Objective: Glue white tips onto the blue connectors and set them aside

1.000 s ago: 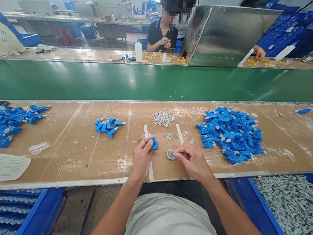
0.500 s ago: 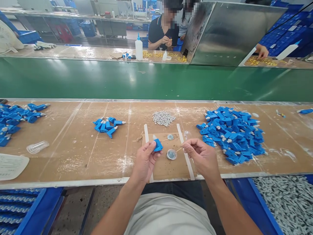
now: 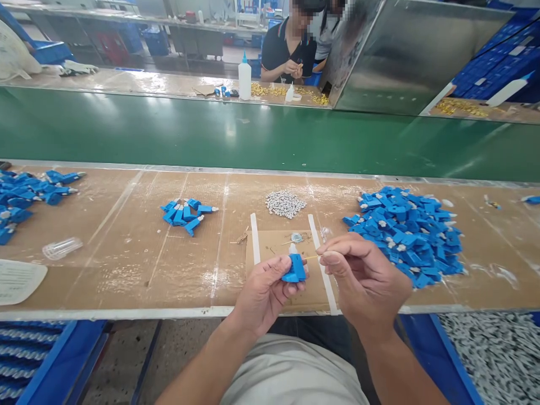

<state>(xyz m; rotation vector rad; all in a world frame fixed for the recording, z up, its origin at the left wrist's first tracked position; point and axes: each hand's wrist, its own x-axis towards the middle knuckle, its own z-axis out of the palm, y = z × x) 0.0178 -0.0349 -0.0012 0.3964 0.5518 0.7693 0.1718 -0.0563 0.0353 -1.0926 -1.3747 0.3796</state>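
My left hand [image 3: 264,289] grips a blue plastic piece [image 3: 295,269] with a whitish tip. Pinched in my right hand [image 3: 365,275] is a thin wooden stick [image 3: 311,257], its far end at the blue piece's right side. Both hands are over a cardboard sheet [image 3: 274,246] between two white tape strips. A small round dish [image 3: 296,238] lies behind the blue piece; the other dish is hidden by my hands. Further back sits a heap of small grey parts [image 3: 285,203]. A large pile of blue pieces [image 3: 407,230] lies right, a small group [image 3: 185,214] left.
More blue pieces [image 3: 25,197] and a clear plastic cup [image 3: 62,248] lie at the left. Beyond the bench runs a green belt [image 3: 189,132]. Across it a person [image 3: 289,50] handles small yellow parts. A bin of grey parts [image 3: 493,354] stands below right.
My left hand has moved right with the blue piece, now turned. My right hand has brought the stick from the grey dish to the piece. The view has shifted slightly.
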